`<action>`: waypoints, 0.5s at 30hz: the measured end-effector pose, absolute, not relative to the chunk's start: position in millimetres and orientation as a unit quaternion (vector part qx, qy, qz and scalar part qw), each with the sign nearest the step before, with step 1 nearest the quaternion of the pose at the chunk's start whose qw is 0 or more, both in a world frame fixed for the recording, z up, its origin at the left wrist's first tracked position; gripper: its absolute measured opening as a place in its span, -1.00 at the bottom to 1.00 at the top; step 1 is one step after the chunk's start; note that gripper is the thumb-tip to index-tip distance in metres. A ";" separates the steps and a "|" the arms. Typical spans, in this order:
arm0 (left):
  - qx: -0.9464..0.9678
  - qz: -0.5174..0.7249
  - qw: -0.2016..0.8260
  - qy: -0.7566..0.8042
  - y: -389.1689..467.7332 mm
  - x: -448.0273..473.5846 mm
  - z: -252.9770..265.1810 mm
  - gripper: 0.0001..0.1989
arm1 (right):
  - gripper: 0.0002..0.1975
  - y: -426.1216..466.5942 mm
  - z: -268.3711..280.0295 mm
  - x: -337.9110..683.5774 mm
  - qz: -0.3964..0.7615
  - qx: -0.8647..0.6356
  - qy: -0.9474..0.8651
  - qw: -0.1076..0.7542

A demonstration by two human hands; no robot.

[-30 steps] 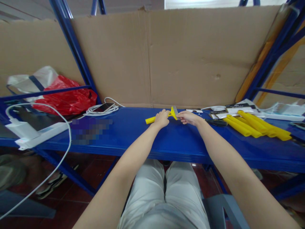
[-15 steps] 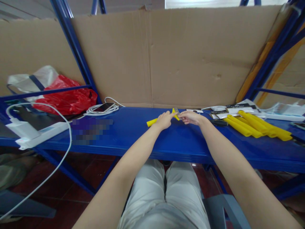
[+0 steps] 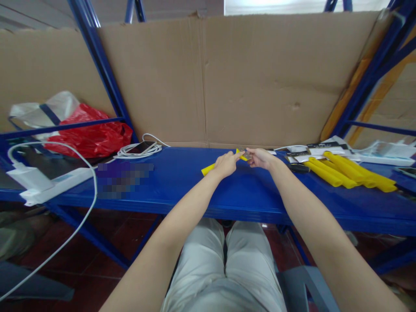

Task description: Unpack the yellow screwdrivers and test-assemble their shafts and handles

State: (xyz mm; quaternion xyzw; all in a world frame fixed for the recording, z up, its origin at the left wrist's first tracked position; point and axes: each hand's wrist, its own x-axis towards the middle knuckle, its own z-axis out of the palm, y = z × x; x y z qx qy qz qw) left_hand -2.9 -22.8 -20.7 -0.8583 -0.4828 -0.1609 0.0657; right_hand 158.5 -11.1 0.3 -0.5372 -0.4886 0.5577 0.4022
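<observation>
My left hand (image 3: 226,165) is closed around a yellow tool (image 3: 208,169) that looks like a scraper. Its handle end sticks out to the left, and its flared yellow head shows beyond my fingers. A thin, shiny greyish piece (image 3: 249,154) is pinched in my right hand (image 3: 261,158), right against the tool's head. Too small and blurred to name for certain, this piece is partly covered by my fingers. Both hands are close together over the blue table (image 3: 182,186).
Several yellow handles (image 3: 351,171) lie in a pile on the right, beside a black object (image 3: 298,167) and flat packets (image 3: 316,149). A phone (image 3: 141,147) with coiled white cable, a red plastic bag (image 3: 94,134) and a power strip (image 3: 61,186) are leftward. Cardboard (image 3: 260,82) stands behind.
My right hand has shifted slightly up, with the thin piece now higher against the tool's head. My left hand has moved a little to the right with the yellow tool.
</observation>
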 end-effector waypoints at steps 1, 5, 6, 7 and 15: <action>-0.864 -0.161 0.065 -0.473 -24.5 -1.2 -20.5 -0.53 | -0.74 -10.7 0.8 157.6 0.544 -0.546 -0.481 0.417; -0.881 -0.157 0.072 -0.441 -31.1 4.9 -19.8 -0.54 | -0.83 -10.6 0.6 152.8 0.487 -0.580 -0.477 0.446; -0.883 -0.155 0.074 -0.438 -32.4 5.6 -19.5 -0.53 | -0.84 -10.6 0.2 151.7 0.482 -0.582 -0.477 0.450; -0.884 -0.153 0.075 -0.435 -33.3 6.0 -19.2 -0.53 | -0.83 -10.4 -0.4 150.7 0.481 -0.578 -0.477 0.455; -0.887 -0.154 0.082 -0.428 -34.3 3.5 -19.0 -0.56 | -0.82 -5.1 -7.8 148.8 0.476 -0.547 -0.468 0.505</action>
